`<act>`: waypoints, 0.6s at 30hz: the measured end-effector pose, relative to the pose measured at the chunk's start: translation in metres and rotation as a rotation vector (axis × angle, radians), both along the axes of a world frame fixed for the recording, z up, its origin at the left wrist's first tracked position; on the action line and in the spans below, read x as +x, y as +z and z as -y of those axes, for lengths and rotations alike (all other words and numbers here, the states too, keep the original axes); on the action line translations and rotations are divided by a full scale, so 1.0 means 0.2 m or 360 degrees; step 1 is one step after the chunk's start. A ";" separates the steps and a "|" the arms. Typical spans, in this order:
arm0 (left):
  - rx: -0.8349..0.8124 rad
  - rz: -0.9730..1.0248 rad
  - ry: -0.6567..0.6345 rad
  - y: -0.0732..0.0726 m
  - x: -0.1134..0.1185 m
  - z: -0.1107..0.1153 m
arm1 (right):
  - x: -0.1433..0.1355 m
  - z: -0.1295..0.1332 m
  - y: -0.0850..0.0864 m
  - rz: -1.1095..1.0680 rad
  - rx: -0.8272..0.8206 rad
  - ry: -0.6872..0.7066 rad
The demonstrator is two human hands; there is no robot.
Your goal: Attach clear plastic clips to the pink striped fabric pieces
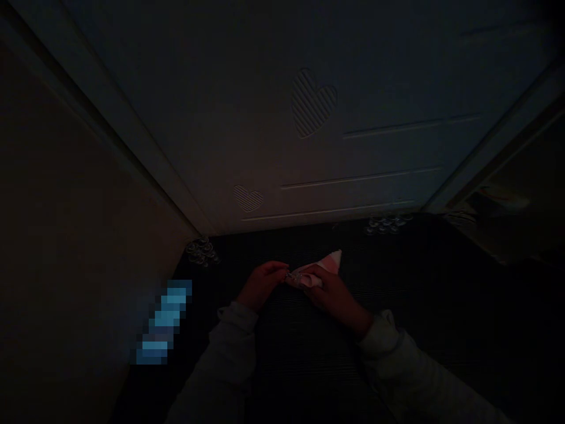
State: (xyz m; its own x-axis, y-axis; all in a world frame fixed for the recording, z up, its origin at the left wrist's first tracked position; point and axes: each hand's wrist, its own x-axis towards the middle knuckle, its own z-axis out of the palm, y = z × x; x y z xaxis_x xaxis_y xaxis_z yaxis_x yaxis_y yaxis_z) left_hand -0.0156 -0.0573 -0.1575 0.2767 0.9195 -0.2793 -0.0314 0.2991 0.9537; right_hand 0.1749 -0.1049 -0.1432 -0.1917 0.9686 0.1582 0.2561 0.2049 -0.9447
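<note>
Your right hand has its grip closed on a pink and white cloth, which is bunched under your fingers, with a pointed corner sticking out beyond them, up and to the right. Your left hand meets it from the other side, fingertips closed at a small shiny piece by the cloth's left end; the light is too dim to tell what that piece is. You have the cloth in front of you, over the middle of the dark table.

Behind the table you face a pale panel with a large ribbed heart, a smaller heart and raised lines. Near its foot sit two clusters of shiny round things, the left cluster in the corner and the right cluster at the back edge. To your left glows a blue pixelated patch, its content hidden.
</note>
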 end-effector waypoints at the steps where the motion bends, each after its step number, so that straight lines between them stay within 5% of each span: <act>1: -0.0004 0.0005 -0.0002 0.00 0.00 0.00 | 0.00 0.00 0.00 -0.0004 -0.0002 0.0001; 18: -0.0030 0.0149 -0.0003 0.03 0.00 0.01 | 0.02 0.02 0.04 -0.0171 -0.0075 0.0165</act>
